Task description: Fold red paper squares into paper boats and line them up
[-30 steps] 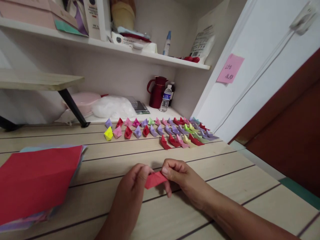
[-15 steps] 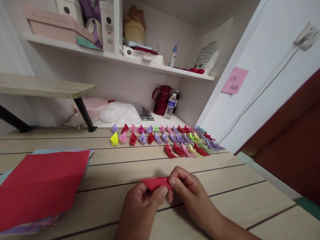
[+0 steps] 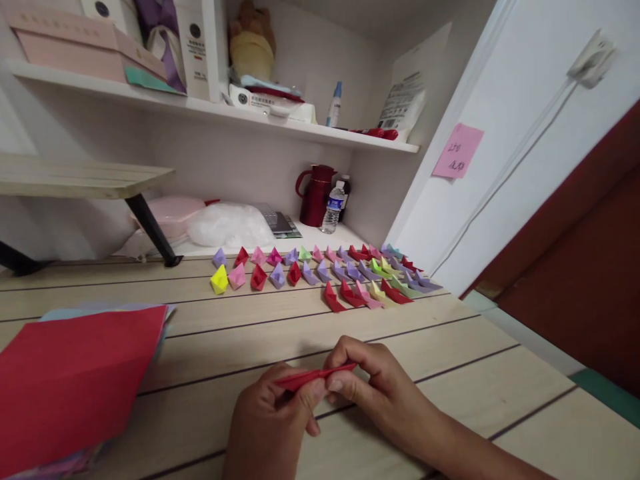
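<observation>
A small piece of folded red paper is held up above the wooden table by both hands, seen nearly edge-on. My left hand pinches its left and middle part between thumb and fingers. With thumb and forefinger, my right hand grips the right end. Fingers hide part of the folds. Beyond the hands stand rows of small folded paper boats in several colours; a red boat and a yellow boat are among them. A stack of coloured paper with a red sheet on top lies to the left.
A small raised wooden shelf on black legs stands at the back left. Behind the boats are a clear plastic bag, a dark red jug and a water bottle. The slatted table ends in an edge at right.
The folded red paper has been tilted, so its broad face now shows as a thin edge. Both hands still hold it, and the right thumb has shifted slightly. The whole view has shifted a little.
</observation>
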{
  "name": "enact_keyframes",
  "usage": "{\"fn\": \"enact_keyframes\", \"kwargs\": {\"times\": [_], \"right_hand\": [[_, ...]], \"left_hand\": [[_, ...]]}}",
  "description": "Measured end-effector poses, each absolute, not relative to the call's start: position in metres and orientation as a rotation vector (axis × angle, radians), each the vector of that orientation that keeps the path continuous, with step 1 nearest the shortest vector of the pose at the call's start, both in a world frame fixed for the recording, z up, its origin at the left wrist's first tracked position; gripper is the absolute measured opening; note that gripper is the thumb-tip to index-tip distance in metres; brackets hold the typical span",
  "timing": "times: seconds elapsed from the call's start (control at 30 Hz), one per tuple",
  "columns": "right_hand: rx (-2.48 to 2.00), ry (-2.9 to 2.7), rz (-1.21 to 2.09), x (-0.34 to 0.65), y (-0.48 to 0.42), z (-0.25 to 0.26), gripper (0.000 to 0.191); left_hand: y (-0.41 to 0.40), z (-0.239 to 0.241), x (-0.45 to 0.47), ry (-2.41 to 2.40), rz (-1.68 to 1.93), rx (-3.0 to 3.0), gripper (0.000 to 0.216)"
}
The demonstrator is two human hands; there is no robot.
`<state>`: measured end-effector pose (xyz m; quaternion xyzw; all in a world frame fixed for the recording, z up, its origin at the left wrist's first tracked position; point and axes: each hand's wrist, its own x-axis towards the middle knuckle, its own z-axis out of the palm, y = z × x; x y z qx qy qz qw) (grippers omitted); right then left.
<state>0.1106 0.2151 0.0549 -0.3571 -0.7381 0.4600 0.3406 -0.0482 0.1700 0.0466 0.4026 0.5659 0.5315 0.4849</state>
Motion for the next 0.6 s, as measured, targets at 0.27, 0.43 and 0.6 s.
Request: {"fn": "enact_keyframes", "kwargs": {"times": [0.27,0.43,0.6], "right_hand": [[-0.920,-1.935,1.241,0.112,0.215,0.060,0.026],[-0.908,-1.762,1.472,0.112,0.217,0.056,0.031],[-0.857,-1.642,1.613,0.111,0.223,0.050,0.033]], "left_hand": [[0.172,0.040,-0.053,1.373,1.241,0.932,0.026],[0.172,0.039,-0.051,1.333,1.213,0.910,0.032],[0.171,0.045,-0.052,1.214,1.126,0.963,0.057]]}}
